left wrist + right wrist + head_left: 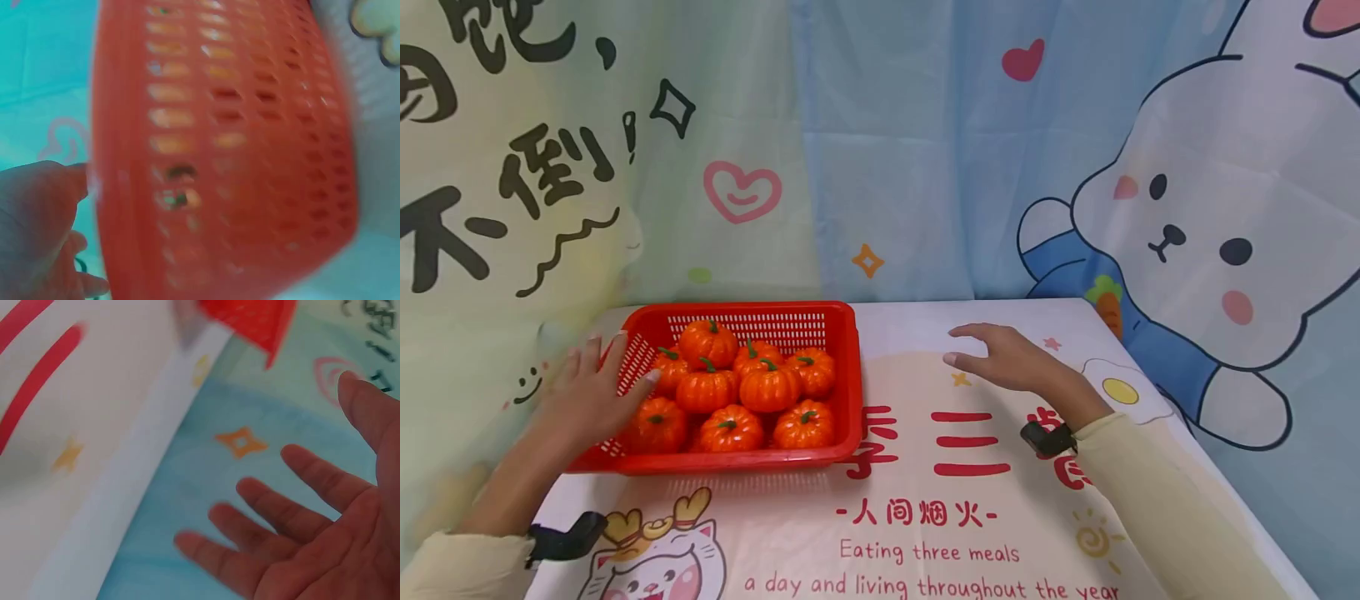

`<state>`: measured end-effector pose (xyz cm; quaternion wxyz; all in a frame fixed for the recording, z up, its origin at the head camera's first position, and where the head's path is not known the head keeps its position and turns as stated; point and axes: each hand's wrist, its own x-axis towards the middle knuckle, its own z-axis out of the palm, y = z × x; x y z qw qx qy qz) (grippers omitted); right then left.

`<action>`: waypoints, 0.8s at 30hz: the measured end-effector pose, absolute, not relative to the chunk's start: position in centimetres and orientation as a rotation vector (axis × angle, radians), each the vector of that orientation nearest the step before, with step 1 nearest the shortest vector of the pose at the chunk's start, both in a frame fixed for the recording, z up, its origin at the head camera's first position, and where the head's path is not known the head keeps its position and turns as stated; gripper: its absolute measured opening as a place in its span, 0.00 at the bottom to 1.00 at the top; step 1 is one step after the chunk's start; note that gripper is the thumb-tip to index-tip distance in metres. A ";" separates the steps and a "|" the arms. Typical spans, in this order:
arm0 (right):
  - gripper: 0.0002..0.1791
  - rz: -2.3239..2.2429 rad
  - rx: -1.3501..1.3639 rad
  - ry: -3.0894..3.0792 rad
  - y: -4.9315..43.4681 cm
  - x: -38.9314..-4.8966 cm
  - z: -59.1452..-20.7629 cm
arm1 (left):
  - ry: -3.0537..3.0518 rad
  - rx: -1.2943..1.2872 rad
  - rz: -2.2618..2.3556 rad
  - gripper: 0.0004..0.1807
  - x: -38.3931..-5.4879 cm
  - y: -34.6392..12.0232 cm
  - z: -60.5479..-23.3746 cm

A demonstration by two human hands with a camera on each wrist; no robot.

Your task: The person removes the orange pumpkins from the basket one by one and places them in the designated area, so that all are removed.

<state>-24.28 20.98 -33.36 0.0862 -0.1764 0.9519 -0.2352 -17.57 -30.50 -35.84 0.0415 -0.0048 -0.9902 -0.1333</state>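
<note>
A red plastic basket with slotted walls stands on the left half of the table and holds several small orange pumpkins with green stems. My left hand is at the basket's left side, fingers extended and thumb toward the pumpkins. In the blurred left wrist view, that hand is close by the basket rim; whether it touches is unclear. Raised over the table to the right of the basket, my right hand holds nothing. The right wrist view shows its fingers spread apart.
A printed white cloth covers the table, with red lettering and a cartoon cat. Behind it hangs a pastel curtain with hearts and a large rabbit. Dark straps are around both wrists.
</note>
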 end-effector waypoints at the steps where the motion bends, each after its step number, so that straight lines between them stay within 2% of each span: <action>1: 0.34 -0.738 -0.542 2.821 20.5 -24.1 -33.2 | -3.006 -0.016 -0.416 0.47 -17.4 -30.9 -36.1; 10: 0.25 -1.168 -0.722 2.650 15.2 -24.1 -32.7 | -2.941 0.060 -0.664 0.32 -16.0 -33.7 -37.1; 16: 0.21 -1.330 -0.779 2.571 11.6 -25.1 -32.9 | -2.908 0.064 -0.923 0.33 -15.7 -34.7 -37.7; 24: 0.21 -1.361 -0.781 2.496 7.2 -25.9 -32.5 | -2.869 -0.004 -1.134 0.33 -15.8 -35.0 -38.7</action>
